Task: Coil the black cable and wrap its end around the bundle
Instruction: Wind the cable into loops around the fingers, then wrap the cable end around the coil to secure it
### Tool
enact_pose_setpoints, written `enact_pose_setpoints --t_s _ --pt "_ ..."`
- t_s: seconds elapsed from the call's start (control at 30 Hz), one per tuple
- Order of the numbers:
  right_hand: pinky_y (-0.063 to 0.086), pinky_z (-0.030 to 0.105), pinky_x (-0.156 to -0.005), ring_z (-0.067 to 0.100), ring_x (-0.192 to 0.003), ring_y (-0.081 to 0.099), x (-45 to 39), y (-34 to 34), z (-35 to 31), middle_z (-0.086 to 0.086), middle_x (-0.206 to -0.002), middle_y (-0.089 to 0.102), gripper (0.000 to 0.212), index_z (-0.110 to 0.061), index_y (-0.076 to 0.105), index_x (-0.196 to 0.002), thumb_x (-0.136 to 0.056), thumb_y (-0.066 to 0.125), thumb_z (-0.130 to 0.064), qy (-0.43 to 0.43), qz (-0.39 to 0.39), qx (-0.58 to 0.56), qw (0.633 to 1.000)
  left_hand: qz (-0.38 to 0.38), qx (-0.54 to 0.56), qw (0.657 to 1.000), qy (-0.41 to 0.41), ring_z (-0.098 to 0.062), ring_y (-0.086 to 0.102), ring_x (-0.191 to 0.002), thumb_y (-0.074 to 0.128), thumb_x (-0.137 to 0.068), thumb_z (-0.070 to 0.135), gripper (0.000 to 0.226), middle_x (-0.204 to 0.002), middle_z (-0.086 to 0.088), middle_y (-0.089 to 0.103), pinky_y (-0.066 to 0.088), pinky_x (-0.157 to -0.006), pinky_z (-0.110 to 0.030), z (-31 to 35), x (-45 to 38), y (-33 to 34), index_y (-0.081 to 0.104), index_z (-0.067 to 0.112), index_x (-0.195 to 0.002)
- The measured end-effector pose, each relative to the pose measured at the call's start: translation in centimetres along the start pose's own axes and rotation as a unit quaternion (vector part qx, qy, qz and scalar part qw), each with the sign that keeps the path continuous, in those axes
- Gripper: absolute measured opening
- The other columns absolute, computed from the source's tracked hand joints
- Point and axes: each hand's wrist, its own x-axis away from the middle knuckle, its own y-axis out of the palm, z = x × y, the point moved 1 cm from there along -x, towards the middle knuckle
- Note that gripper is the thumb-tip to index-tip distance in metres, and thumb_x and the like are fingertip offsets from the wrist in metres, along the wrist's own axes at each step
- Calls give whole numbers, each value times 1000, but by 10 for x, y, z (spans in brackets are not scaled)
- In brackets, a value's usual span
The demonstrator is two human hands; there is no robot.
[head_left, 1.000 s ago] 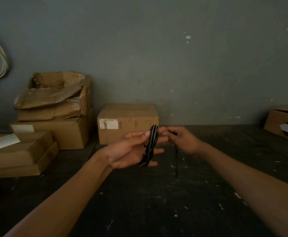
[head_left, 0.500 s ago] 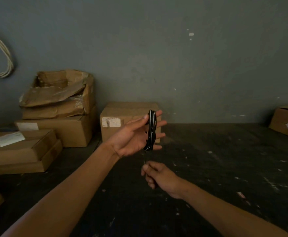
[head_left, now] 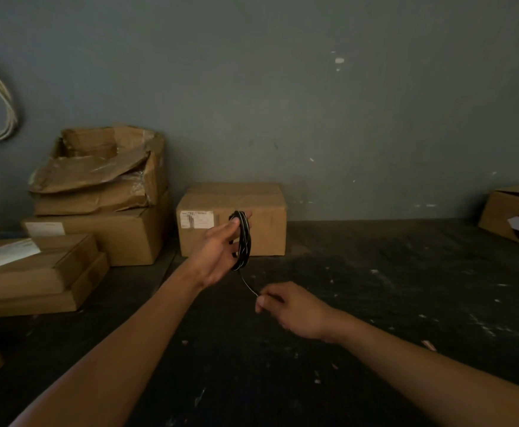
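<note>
The left hand (head_left: 218,257) is raised above the tabletop (head_left: 375,288), its fingers passed through the coiled bundle of black cable (head_left: 242,240), so that the loops hang around them, thumb up against the top of the coil. A loose strand leaves the bottom of the bundle and slants down to the right hand (head_left: 295,309), which sits lower and nearer the body, thumb and forefinger pinching the strand, the other fingers curled.

Directly behind the left hand a closed cardboard box (head_left: 233,217) with a white label stands against the grey wall (head_left: 282,103); what it holds cannot be seen. Further out to the left of that hand a torn, crumpled box (head_left: 101,171) lies open on top of a larger closed carton (head_left: 107,238), and its opening shows only dark cardboard. Nearer and further left, flat cartons (head_left: 33,272) with a white label are stacked. Pale cords (head_left: 2,103) hang on the wall above them. Far beyond the right hand, at the edge of view, an open box (head_left: 513,217) shows a white slip of paper inside.
</note>
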Motion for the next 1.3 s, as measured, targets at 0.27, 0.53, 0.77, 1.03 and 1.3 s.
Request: enact_pose_setpoints --t_s 0.27,0.53,0.77,1.03,1.3 --pt "51 32 -69 4 -66 57 -3 -57 -25 -5 -84 66 17 -25 65 -101 -97 51 -34 -69 104 243 962 -42 -77 996 -18 -25 35 -140 42 -100 18 30 -145 -1 49 26 -113 -50 -13 11 8 61 20 -124" --pt "53 37 -76 14 -90 62 0 -80 -41 -6 -100 65 10 -25 61 -96 -89 64 -32 -141 156 358 910 -107 -118 985 -66 -26 54 -121 54 -89 28 27 -112 -5 71 32 -111 -54 -12 17 22 75 16 -100" --pt "51 37 -79 14 -92 59 5 -88 -41 -5 -101 64 11 -23 61 -97 -88 65 -29 -153 118 346 918 -160 -117 972 -124 -24 58 -107 58 -85 22 35 -103 -3 70 42 -102 -45 -4 23 27 67 10 -117" --pt "41 23 -63 3 -77 53 1 -94 -32 -9 -91 60 33 -24 60 -98 -73 80 -32 -145 92 259 951 -212 -172 951 -143 -23 57 -121 57 -85 28 43 -127 -5 63 49 -95 -44 -5 32 29 60 18 -127" --pt "54 45 -87 16 -91 68 1 -95 -17 2 -94 73 16 -17 72 -96 -83 72 -26 -130 105 64 984 -235 -197 947 -94 -10 48 -57 39 -101 33 23 -71 0 48 49 -65 -29 -6 35 40 48 12 -102"
